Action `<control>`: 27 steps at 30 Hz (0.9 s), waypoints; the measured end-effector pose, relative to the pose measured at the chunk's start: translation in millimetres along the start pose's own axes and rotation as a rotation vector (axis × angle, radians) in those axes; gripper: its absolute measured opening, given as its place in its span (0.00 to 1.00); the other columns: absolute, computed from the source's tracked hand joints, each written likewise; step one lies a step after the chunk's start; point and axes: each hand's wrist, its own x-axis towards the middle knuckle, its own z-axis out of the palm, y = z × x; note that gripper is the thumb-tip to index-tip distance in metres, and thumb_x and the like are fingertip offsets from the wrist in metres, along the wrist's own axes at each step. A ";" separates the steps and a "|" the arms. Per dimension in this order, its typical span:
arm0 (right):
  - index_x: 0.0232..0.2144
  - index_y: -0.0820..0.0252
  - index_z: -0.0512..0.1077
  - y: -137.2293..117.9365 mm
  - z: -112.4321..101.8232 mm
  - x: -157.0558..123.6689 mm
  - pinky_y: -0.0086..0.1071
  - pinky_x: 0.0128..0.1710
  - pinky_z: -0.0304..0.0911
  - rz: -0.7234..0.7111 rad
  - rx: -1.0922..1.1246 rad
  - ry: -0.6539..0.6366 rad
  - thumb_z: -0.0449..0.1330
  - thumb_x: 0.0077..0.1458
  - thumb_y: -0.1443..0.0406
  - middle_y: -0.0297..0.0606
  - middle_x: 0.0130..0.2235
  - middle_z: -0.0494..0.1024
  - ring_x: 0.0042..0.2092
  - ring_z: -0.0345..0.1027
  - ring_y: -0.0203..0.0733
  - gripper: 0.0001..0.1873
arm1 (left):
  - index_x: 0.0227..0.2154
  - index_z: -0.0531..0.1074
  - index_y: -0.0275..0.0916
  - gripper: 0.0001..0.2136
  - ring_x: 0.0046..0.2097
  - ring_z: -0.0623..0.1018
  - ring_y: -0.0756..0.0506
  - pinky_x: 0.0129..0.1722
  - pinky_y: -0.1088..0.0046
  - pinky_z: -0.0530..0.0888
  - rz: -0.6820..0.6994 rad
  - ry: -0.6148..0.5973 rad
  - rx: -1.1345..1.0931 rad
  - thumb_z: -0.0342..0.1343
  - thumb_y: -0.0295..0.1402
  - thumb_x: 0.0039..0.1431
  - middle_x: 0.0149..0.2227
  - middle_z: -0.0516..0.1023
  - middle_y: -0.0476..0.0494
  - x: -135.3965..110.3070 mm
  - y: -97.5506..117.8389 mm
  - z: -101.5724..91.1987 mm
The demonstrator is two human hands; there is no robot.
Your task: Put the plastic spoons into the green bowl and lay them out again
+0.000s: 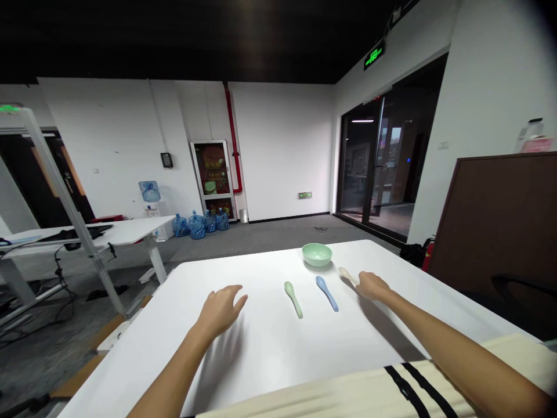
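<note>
Spoon (pixel 345 273) partly hidden, forearms (pixel 176 366) cropped; notice (pixel 442 146) illegible

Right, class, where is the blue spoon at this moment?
In the head view, the blue spoon lies on the table right of the picture's centre, between the green spoon and the cream spoon in the right hand.

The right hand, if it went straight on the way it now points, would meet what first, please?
Most likely the green bowl, with the pale spoon in the right hand leading; height is hard to judge, so it might pass above.

Left hand (pixel 220 309) loose — right hand (pixel 373 285) curled
</note>
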 end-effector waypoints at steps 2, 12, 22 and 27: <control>0.36 0.63 0.72 -12.1 -5.5 -6.5 0.31 0.29 0.56 -0.045 0.014 0.011 0.56 0.51 0.66 0.48 0.41 0.76 0.36 0.72 0.45 0.10 | 0.56 0.69 0.42 0.24 0.57 0.73 0.40 0.56 0.60 0.67 0.004 0.007 -0.003 0.40 0.46 0.65 0.58 0.73 0.42 -1.5 -0.4 -0.3; 0.23 0.61 0.74 -88.2 -27.9 -45.1 0.28 0.27 0.53 -0.259 0.142 -0.063 0.60 0.47 0.64 0.42 0.31 0.79 0.31 0.71 0.40 0.07 | 0.56 0.69 0.43 0.24 0.58 0.72 0.38 0.56 0.58 0.66 0.012 0.032 -0.034 0.40 0.48 0.65 0.58 0.73 0.42 -7.2 -3.2 -1.6; 0.21 0.64 0.76 -141.5 -13.8 -52.5 0.27 0.26 0.55 -0.317 0.138 -0.134 0.62 0.44 0.65 0.42 0.28 0.79 0.29 0.72 0.39 0.07 | 0.56 0.69 0.42 0.24 0.57 0.73 0.38 0.56 0.57 0.65 0.026 0.049 -0.032 0.40 0.46 0.66 0.57 0.74 0.40 -9.8 -4.4 -1.9; 0.27 0.65 0.75 -153.9 2.5 -52.4 0.28 0.26 0.56 -0.286 0.121 -0.123 0.61 0.45 0.66 0.46 0.34 0.79 0.34 0.74 0.44 0.06 | 0.57 0.68 0.41 0.24 0.57 0.72 0.38 0.57 0.56 0.65 0.019 0.034 -0.033 0.40 0.47 0.66 0.58 0.73 0.40 -10.9 -2.9 -5.2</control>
